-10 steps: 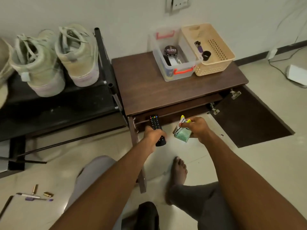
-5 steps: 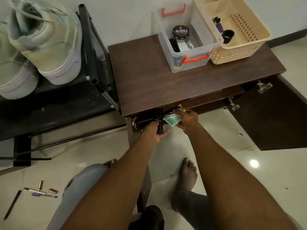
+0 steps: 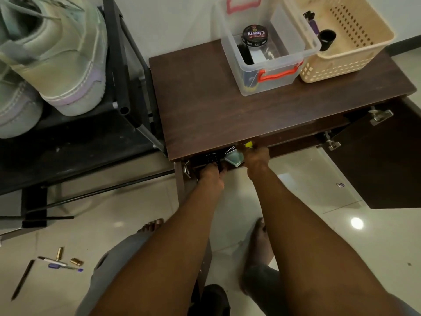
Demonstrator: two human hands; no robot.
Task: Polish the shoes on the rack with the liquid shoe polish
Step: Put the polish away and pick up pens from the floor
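Two pale green high-top shoes [image 3: 61, 62] stand on the black rack [image 3: 75, 153] at the left. My left hand [image 3: 211, 176] grips a black remote control [image 3: 213, 158] at the mouth of the open shelf under the brown table [image 3: 227, 106]. My right hand [image 3: 256, 157] holds a green-patterned packet [image 3: 233, 158] with a yellow piece [image 3: 248, 144] at the same shelf, partly hidden under the tabletop. A round black "Cherry" polish tin [image 3: 254, 35] lies in the clear plastic box [image 3: 266, 85] on the table. No liquid polish bottle is plainly visible.
A beige perforated basket [image 3: 341, 65] with a black cap and a purple item stands at the table's right. The cabinet door [image 3: 387, 160] hangs open to the right. Pens and small brass tubes [image 3: 59, 261] lie on the tiled floor at the lower left. My bare feet are below.
Both hands have moved forward, carrying the remote and the packet in under the tabletop edge. The camera has come closer and tilted down over the table.
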